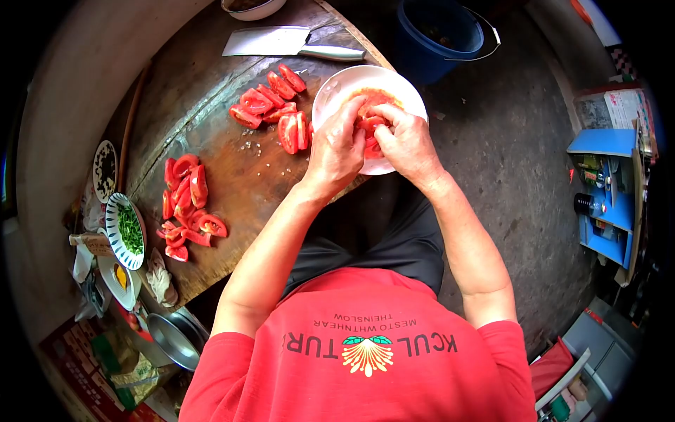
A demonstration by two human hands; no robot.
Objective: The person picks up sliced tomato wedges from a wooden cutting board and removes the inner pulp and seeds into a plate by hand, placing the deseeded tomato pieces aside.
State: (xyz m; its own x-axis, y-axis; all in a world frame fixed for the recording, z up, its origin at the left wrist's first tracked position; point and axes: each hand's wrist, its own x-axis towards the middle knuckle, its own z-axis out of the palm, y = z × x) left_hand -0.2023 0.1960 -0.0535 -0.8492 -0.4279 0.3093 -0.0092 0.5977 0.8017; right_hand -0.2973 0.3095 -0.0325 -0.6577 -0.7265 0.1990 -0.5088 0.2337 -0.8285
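Both hands are over a white plate [413, 91] at the table's edge, which has red tomato juice and pulp in it. My left hand [337, 146] has its thumb and fingers closed on a piece of tomato [370, 126]. From the other side, my right hand [408, 144] pinches the same piece with bent fingers. The fingers partly hide the tomato. Just left of the plate lie tomato wedges [271, 100] on the wooden table [232, 151]. A second pile of tomato wedges [184, 200] sits farther left.
A cleaver [271, 41] lies behind the wedges, its handle towards the plate. Beyond stands a blue bucket [429, 53] on the floor. Chopped greens fill a bowl [138, 257] at the left edge, near a metal basin [172, 341]. A blue shelf [610, 141] is at right.
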